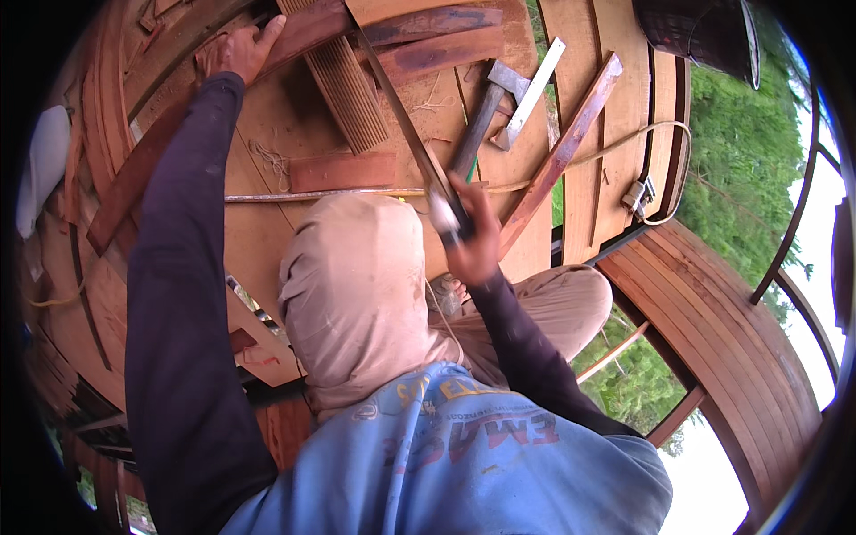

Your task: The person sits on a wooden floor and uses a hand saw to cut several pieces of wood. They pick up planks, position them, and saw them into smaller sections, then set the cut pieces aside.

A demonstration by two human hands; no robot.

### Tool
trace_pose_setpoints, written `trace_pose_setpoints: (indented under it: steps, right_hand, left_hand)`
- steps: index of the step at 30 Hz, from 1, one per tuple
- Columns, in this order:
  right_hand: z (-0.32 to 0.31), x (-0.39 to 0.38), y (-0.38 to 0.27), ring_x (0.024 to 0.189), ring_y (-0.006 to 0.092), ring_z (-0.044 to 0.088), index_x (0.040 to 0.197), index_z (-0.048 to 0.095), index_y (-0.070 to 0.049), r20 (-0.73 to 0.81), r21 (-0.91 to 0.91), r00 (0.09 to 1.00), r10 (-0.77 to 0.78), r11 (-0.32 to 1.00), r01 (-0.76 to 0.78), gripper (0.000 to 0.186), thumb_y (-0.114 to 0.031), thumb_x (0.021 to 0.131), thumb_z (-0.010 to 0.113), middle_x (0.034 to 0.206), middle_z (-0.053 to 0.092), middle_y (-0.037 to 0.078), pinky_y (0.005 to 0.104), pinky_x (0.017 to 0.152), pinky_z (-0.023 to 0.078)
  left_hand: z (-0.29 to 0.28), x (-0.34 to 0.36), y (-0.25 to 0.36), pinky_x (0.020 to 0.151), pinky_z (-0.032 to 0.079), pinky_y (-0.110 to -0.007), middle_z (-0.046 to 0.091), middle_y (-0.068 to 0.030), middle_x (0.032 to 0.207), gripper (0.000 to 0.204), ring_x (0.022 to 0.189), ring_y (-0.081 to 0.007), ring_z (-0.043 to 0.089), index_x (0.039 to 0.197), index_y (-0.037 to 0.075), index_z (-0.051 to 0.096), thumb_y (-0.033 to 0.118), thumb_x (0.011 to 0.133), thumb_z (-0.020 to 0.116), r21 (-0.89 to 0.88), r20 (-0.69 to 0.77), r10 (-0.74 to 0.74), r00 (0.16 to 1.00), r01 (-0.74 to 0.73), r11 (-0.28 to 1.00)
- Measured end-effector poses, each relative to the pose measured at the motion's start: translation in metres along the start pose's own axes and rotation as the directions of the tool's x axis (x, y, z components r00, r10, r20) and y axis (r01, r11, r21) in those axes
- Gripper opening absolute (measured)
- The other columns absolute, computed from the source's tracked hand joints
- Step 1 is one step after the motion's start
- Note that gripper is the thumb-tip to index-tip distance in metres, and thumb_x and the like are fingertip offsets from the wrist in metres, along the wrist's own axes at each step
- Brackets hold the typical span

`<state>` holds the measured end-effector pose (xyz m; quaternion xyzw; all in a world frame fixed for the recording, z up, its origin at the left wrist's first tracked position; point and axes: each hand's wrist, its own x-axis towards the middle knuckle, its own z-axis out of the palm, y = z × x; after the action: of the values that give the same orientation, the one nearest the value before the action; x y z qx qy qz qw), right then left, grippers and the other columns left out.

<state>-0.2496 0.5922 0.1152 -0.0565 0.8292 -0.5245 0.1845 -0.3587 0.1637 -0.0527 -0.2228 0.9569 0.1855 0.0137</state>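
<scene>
My left hand (239,52) presses on and grips a long reddish wooden board (308,30), its thumb stretched along the top and its fingers partly hidden. The board lies slantwise over a ridged wooden block (346,100). My right hand (477,234) is wrapped round the dark handle of a handsaw (399,102), blurred there by motion. The saw's long, narrow blade runs up and away to the board's right part, where it meets or crosses the wood; the exact contact is hard to see. A short reddish offcut (343,170) lies nearer my knee.
Right of the saw lie a hatchet (479,125), a try square (532,94) and a narrow reddish strip (562,152). A pale cord (615,145) crosses the planks to a metal fitting (638,194). More boards (102,107) lie at left. Gaps between planks show greenery below.
</scene>
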Motion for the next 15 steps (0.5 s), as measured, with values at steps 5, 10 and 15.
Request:
trace_pose_setpoints:
  steps: [5,10,15]
  right_hand:
    - [0.012,0.037,0.024,0.104,0.0258,0.073,0.128,0.057,-0.005,-0.003,-0.016,0.997,-0.075,0.997,0.075,0.039,-0.011,0.091,0.07,0.103,0.075,0.017,0.0347,0.089,0.054]
    - [0.066,0.149,-0.007,0.084,0.0378,0.07,0.123,0.057,-0.004,-0.04,-0.03,0.982,-0.187,0.982,0.185,0.039,-0.008,0.085,0.067,0.094,0.07,0.022,0.0392,0.077,0.054]
    - [-0.002,0.008,0.016,0.103,0.02,0.071,0.127,0.056,-0.001,0.016,-0.018,0.999,-0.044,0.999,0.044,0.039,-0.016,0.094,0.071,0.107,0.074,0.017,0.0347,0.089,0.054]
  left_hand:
    - [-0.012,0.002,0.014,0.093,0.051,-0.05,0.07,-0.0298,0.106,0.092,0.106,-0.0447,0.066,0.113,-0.001,0.073,0.083,0.087,0.047,-0.074,0.07,-0.011,0.997,0.016,0.997]
    - [-0.024,-0.002,0.032,0.09,0.051,-0.05,0.07,-0.0294,0.103,0.088,0.103,-0.0448,0.067,0.104,0.002,0.075,0.083,0.088,0.044,-0.037,0.178,-0.021,0.984,0.028,0.999]
    - [-0.01,-0.002,0.014,0.089,0.051,-0.049,0.071,-0.0268,0.103,0.087,0.102,-0.0434,0.067,0.103,0.004,0.076,0.083,0.09,0.041,0.003,0.07,-0.007,0.998,0.006,1.0]
